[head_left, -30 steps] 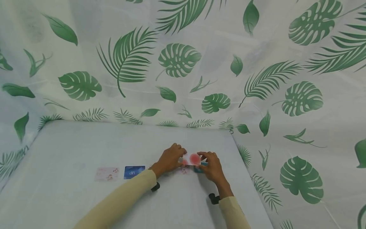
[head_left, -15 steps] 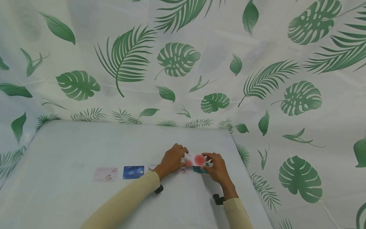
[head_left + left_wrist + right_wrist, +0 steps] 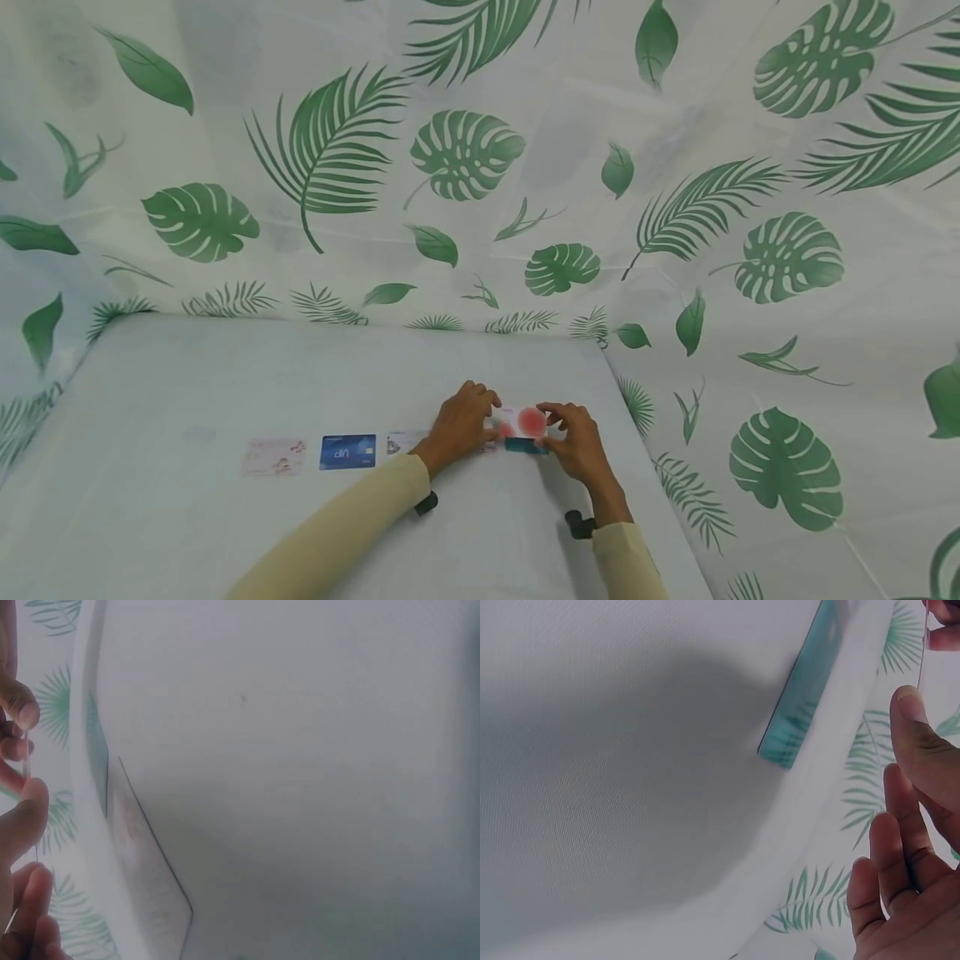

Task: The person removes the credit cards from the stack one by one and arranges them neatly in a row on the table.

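Both hands hold one white card with red-pink circles by its ends, raised over the table. My left hand pinches its left end between thumb and fingers. The right hand pinches the other end; its thumb presses the card's edge in the right wrist view, with the other fingers spread below. Beneath the held card lies a teal card, partly covered by it in the head view. A pale pinkish card lies on the table by the left hand, mostly hidden in the head view.
Further left on the white table, in a row, lie a pale pink card, a blue card and a whitish card partly behind the left forearm. A leaf-patterned curtain hangs along the far and right table edges.
Both hands have shifted slightly to the right with the white card between them. More of the whitish card beside the left forearm now shows.
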`<control>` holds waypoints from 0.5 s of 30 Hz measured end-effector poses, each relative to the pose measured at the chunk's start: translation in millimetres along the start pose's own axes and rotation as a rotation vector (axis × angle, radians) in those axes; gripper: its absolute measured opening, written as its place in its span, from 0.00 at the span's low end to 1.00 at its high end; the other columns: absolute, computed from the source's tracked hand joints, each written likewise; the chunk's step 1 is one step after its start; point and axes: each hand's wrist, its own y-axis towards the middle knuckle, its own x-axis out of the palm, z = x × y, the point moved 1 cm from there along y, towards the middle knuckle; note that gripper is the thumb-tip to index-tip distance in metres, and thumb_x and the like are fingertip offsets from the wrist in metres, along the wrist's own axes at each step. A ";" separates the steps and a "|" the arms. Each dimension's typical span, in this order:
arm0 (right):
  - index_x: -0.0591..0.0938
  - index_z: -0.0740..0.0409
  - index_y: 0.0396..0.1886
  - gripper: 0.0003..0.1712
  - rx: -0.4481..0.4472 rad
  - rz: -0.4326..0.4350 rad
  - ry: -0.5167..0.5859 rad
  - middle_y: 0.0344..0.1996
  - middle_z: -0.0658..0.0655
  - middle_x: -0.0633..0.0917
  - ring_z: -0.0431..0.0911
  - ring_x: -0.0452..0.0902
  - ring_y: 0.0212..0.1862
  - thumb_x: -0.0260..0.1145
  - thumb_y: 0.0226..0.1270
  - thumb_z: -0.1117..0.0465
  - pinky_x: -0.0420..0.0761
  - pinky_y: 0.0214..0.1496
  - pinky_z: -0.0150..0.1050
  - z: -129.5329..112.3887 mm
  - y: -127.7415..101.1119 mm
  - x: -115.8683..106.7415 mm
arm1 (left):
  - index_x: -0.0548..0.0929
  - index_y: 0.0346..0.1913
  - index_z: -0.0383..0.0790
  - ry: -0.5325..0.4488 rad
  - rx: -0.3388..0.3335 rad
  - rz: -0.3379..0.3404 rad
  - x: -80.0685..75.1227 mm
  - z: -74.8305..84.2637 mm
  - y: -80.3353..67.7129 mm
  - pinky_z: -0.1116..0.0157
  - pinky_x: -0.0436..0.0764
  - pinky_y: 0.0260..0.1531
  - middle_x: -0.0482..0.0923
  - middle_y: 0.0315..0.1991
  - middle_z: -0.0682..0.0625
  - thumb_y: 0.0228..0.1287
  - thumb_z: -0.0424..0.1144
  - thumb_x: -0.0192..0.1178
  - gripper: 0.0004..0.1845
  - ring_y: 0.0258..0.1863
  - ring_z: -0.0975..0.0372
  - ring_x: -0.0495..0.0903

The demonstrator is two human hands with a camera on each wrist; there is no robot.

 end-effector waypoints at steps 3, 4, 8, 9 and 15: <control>0.87 0.53 0.62 0.33 0.004 -0.003 -0.001 0.43 0.57 0.87 0.54 0.77 0.48 0.84 0.53 0.69 0.75 0.49 0.44 2.3 -0.9 -2.1 | 0.88 0.53 0.43 -0.002 -0.007 -0.008 2.4 3.4 1.2 0.70 0.82 0.41 0.87 0.41 0.51 0.59 0.47 0.80 0.22 0.43 0.61 0.78; 0.87 0.53 0.62 0.33 0.010 -0.005 -0.003 0.43 0.57 0.87 0.53 0.77 0.48 0.84 0.54 0.69 0.75 0.49 0.44 3.2 -1.0 -2.7 | 0.88 0.53 0.43 -0.004 -0.007 -0.009 2.9 4.5 1.5 0.70 0.82 0.41 0.87 0.41 0.51 0.59 0.48 0.80 0.22 0.43 0.60 0.78; 0.86 0.52 0.63 0.33 0.026 -0.021 0.000 0.44 0.57 0.86 0.53 0.76 0.48 0.83 0.55 0.69 0.75 0.50 0.45 7.0 -1.6 -5.2 | 0.88 0.54 0.44 -0.006 -0.011 -0.016 4.4 8.5 2.3 0.70 0.82 0.41 0.87 0.40 0.52 0.58 0.49 0.81 0.24 0.42 0.61 0.78; 0.86 0.52 0.63 0.33 0.028 -0.024 0.001 0.44 0.57 0.86 0.52 0.76 0.48 0.83 0.56 0.69 0.75 0.50 0.45 7.9 -1.8 -6.0 | 0.89 0.54 0.43 -0.008 -0.011 -0.015 4.6 9.4 2.4 0.70 0.82 0.41 0.87 0.40 0.52 0.58 0.49 0.81 0.24 0.42 0.61 0.78; 0.86 0.53 0.63 0.33 0.035 -0.024 0.014 0.44 0.57 0.86 0.53 0.76 0.48 0.83 0.55 0.70 0.75 0.50 0.45 12.1 -3.8 -10.3 | 0.89 0.54 0.43 -0.019 0.005 0.007 8.8 13.6 3.4 0.69 0.82 0.41 0.87 0.39 0.52 0.57 0.48 0.82 0.24 0.42 0.60 0.78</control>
